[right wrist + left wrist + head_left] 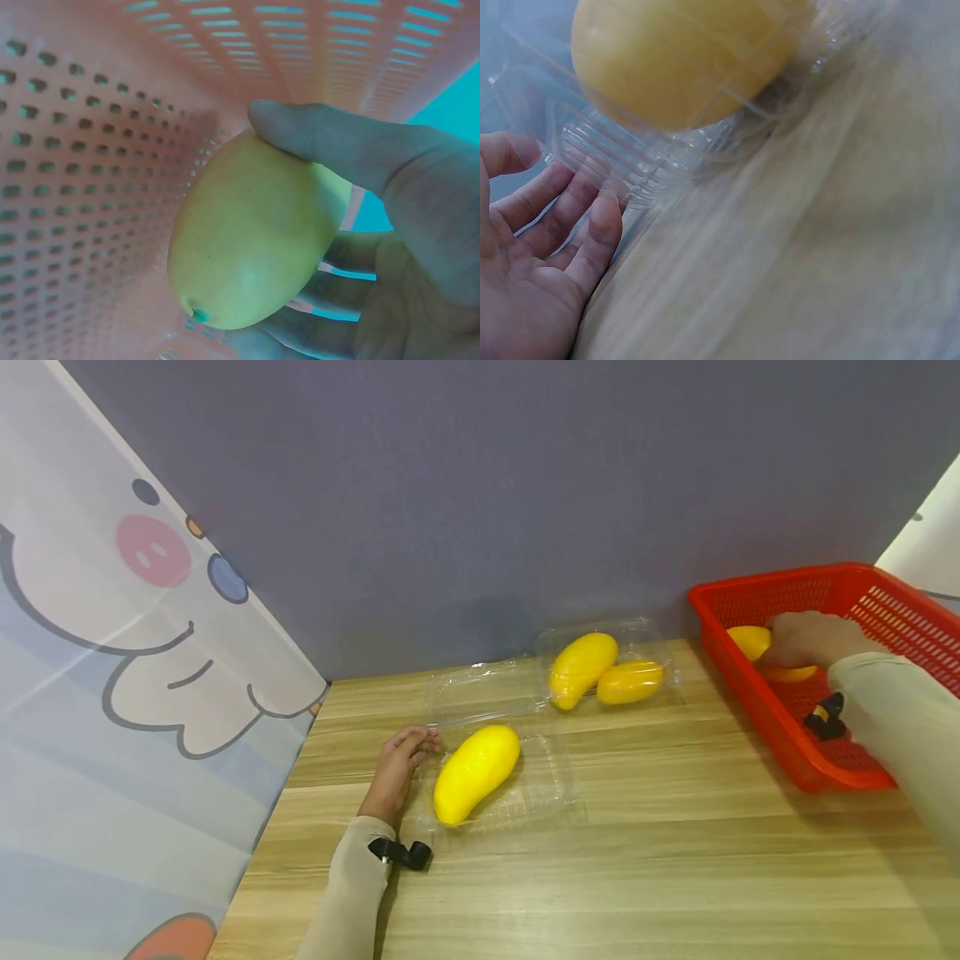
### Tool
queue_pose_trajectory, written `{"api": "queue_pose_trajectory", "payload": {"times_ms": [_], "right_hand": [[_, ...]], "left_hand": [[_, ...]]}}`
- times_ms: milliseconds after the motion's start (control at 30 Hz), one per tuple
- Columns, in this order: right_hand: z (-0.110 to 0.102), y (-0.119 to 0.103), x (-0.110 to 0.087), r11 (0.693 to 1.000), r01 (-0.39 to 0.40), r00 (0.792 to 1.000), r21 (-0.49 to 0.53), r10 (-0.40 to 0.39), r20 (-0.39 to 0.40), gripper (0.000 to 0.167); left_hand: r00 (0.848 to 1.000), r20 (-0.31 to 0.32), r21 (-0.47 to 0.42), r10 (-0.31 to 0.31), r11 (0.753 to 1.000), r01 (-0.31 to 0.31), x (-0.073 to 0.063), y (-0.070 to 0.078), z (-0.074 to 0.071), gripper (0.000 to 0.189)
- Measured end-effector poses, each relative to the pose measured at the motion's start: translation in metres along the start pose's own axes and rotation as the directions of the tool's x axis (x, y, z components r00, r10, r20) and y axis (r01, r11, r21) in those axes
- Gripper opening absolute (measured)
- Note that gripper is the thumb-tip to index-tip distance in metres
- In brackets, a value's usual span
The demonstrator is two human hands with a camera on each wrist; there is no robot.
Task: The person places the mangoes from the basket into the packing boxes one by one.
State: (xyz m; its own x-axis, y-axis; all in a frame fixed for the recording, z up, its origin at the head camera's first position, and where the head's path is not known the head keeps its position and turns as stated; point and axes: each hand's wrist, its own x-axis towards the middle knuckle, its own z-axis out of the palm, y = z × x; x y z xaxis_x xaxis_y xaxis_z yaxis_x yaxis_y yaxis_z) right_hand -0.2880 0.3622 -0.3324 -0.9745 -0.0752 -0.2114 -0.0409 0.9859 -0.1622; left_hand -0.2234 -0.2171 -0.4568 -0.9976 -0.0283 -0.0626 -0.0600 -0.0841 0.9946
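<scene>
Down inside the red basket, my right hand (810,639) grips a yellow mango (255,232), thumb across its top and fingers round its side. More yellow shows below that hand in the head view. My left hand (401,764) rests at the left edge of a clear plastic container (543,777), its loosely bent fingertips touching the rim in the left wrist view. One large mango (476,772) lies slantwise in this container, whose lid (487,689) is folded back. Behind and to the right, two mangoes (583,668) lie in another clear container (667,647).
The red basket (750,693) with slotted walls stands at the right of the wooden table (637,877). A grey panel (450,510) rises behind the table. A cartoon-printed curtain (135,693) hangs along the left side.
</scene>
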Motion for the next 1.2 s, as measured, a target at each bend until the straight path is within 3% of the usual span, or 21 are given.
{"api": "queue_pose_trajectory", "payload": {"times_ms": [433,867,1200], "right_hand": [[-0.012,-0.002,-0.011,0.998,0.003,0.998,-0.064,-0.006,-0.056,0.080],[-0.006,-0.014,-0.027,0.999,0.017,0.993,-0.046,-0.022,-0.119,0.063],[-0.012,-0.014,-0.031,0.998,-0.003,0.990,-0.070,-0.007,-0.143,0.082]], "left_hand": [[1.000,0.003,0.003,0.007,1.000,-0.007,0.001,0.002,-0.002,0.021],[1.000,-0.005,-0.007,0.005,1.000,-0.005,-0.004,-0.006,-0.007,0.018],[1.000,0.019,0.034,0.019,0.999,-0.020,-0.005,-0.002,-0.004,0.030]]}}
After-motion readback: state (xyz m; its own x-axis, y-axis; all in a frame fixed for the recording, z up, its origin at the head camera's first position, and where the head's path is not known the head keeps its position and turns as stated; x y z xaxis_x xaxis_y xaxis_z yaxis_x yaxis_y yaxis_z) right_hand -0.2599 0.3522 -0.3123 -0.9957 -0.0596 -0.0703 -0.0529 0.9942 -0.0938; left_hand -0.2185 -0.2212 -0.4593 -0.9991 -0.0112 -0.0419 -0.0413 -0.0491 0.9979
